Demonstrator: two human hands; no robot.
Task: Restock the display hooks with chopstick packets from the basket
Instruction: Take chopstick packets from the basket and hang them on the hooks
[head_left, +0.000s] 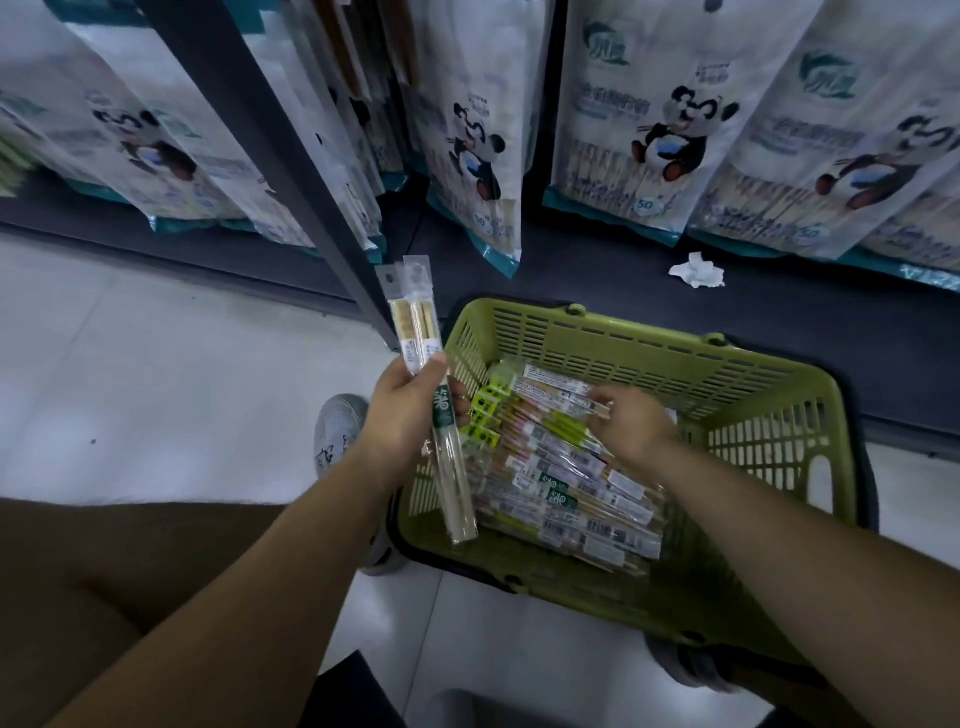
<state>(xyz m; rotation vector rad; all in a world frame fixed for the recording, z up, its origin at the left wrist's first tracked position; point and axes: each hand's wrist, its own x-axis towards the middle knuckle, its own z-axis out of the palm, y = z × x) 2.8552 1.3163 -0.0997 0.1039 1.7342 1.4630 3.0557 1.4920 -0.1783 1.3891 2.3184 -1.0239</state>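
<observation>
Our left hand (410, 410) grips overlapping chopstick packets (415, 322), count unclear, while our right hand (631, 423) sits blurred on the pile (571, 499) in the basket (639, 340), its grip impossible to tell.

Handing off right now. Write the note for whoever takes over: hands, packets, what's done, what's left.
Left hand grips a few packets, upright by the basket.
Right hand is inside the basket, fingers on a packet atop the pile; grip unclear.
Done: packets gathered in the left hand.
Left: hang them on the hooks, which are out of view; the basket holds many more.
</observation>
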